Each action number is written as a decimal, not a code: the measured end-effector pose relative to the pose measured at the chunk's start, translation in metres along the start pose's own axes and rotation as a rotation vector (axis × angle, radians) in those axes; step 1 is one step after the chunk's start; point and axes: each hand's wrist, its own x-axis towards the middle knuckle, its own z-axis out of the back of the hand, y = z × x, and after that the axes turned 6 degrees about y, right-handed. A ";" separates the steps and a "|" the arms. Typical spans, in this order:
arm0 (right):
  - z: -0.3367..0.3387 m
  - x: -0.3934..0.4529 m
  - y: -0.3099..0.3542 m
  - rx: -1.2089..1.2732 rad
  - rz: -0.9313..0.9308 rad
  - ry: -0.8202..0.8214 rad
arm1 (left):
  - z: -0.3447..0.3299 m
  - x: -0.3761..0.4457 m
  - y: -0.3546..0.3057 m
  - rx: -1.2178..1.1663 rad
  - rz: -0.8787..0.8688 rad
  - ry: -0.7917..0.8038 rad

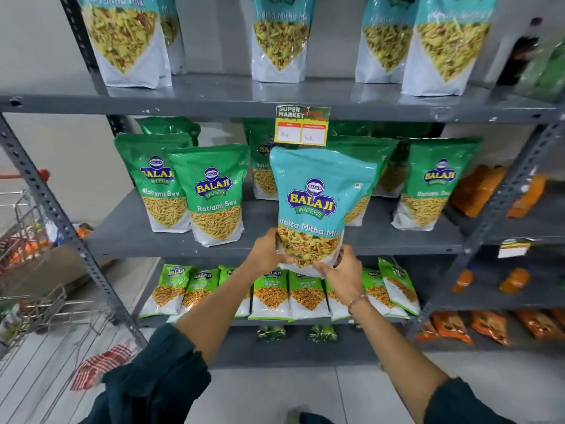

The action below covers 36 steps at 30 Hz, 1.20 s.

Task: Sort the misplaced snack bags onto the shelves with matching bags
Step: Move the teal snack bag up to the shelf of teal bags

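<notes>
A teal Khatta Mitha Mix bag [318,197] is held upright in front of the middle shelf [128,231], among green Ratlami Sev bags [214,194]. My left hand [266,249] grips its lower left corner and my right hand [342,270] grips its lower right corner. Matching teal bags [279,41] stand on the top shelf [214,93], above the held bag. More green Ratlami Sev bags [434,185] stand to the right of it.
A price tag [302,125] hangs from the top shelf's edge just above the held bag. Small green Chana Jor Garam bags [272,295] fill the lower shelf. Orange packets [477,191] lie on the rack to the right. A wire trolley [33,301] stands at the left.
</notes>
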 end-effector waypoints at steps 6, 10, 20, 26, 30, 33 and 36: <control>0.026 -0.031 0.043 0.063 0.153 0.033 | 0.036 -0.045 -0.024 0.005 -0.073 -0.106; 0.045 -0.035 0.095 0.079 0.271 0.078 | 0.080 -0.070 -0.052 -0.050 -0.136 -0.188; 0.082 0.033 0.223 0.141 0.522 0.049 | 0.198 -0.051 -0.128 -0.080 -0.309 -0.403; 0.100 0.095 0.280 0.126 0.601 0.029 | 0.248 -0.009 -0.169 -0.058 -0.379 -0.456; 0.102 0.145 0.304 0.104 0.614 0.018 | 0.270 0.031 -0.186 -0.042 -0.389 -0.493; 0.099 0.184 0.313 0.075 0.572 0.045 | 0.279 0.061 -0.194 -0.008 -0.364 -0.496; 0.095 0.218 0.315 0.046 0.519 0.083 | 0.280 0.090 -0.197 -0.001 -0.317 -0.474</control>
